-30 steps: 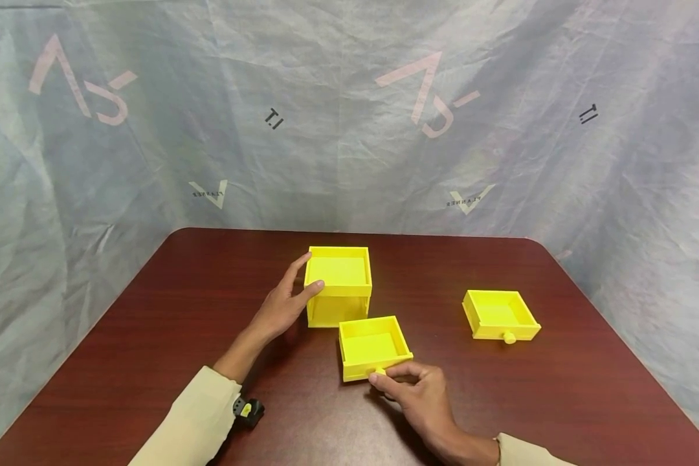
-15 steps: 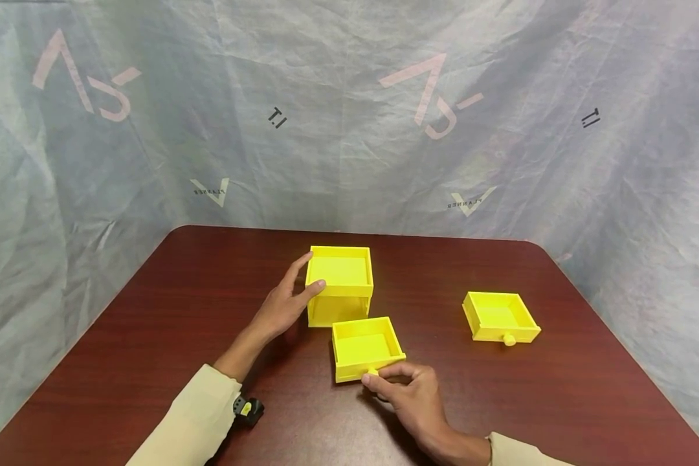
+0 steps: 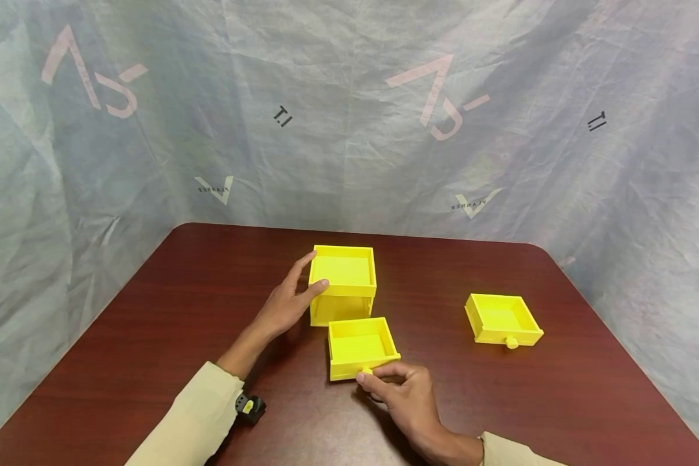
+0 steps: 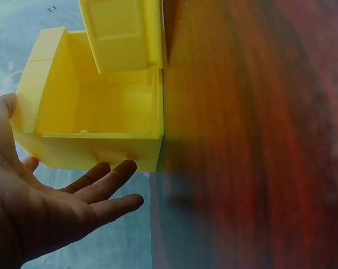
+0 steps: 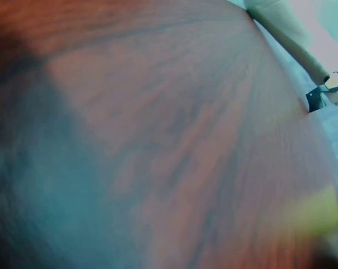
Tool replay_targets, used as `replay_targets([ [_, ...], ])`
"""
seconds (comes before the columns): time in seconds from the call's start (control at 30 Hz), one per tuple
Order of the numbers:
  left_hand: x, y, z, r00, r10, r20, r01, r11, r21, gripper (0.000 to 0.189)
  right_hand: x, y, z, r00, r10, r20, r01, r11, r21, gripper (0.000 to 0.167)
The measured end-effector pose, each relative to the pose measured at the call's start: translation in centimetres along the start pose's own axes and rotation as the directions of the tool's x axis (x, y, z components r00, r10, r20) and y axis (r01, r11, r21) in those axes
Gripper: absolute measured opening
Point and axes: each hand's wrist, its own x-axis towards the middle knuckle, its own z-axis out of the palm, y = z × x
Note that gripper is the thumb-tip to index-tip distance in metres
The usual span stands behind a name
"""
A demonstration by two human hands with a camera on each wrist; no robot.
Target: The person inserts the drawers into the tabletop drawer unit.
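Observation:
A small yellow cabinet (image 3: 342, 291) with a shallow tray-like top stands mid-table, its hollow front showing below the top. My left hand (image 3: 282, 307) rests against its left side, thumb over the front top edge. In the left wrist view, the fingers lie extended along the cabinet wall (image 4: 101, 150). My right hand (image 3: 406, 396) pinches the round knob of a yellow drawer (image 3: 359, 346) in front of the cabinet. The drawer's back end overlaps the cabinet's lower front in the head view. Inside, the drawer holds nothing. The right wrist view catches only a yellow blur at lower right.
A second yellow drawer (image 3: 503, 317) with a round knob lies on the dark red-brown table (image 3: 443, 272) at the right. Grey printed sheeting (image 3: 349, 129) hangs behind and along both sides. A black band device (image 3: 250, 409) is on the left wrist.
My right hand has shifted the held drawer a little to the left, bringing it more in line with the cabinet. My left hand keeps its place on the cabinet; the view has tilted slightly.

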Motion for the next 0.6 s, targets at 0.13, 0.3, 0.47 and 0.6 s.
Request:
replay_targets([
  [0.13,-0.02,0.01,0.00,1.000,-0.003,-0.004,0.003,1.000,0.003,0.072,0.10,0.00,0.06,1.000,0.006,0.008,-0.006,1.000,-0.001,0.019],
  [0.3,0.00,-0.09,0.04,1.000,-0.007,-0.001,0.007,1.000,0.003,0.072,0.22,-0.06,0.34,1.000,0.017,0.016,-0.017,1.000,0.007,0.020],
  [0.47,0.03,-0.12,0.06,1.000,-0.003,-0.002,0.003,1.000,-0.002,0.072,0.45,-0.07,0.70,1.000,0.003,0.018,-0.003,1.000,0.004,0.019],
  [0.6,0.05,-0.01,0.02,1.000,-0.004,-0.005,0.004,1.000,0.003,0.072,0.64,-0.06,0.85,1.000,0.002,0.023,-0.002,1.000,0.007,0.019],
])
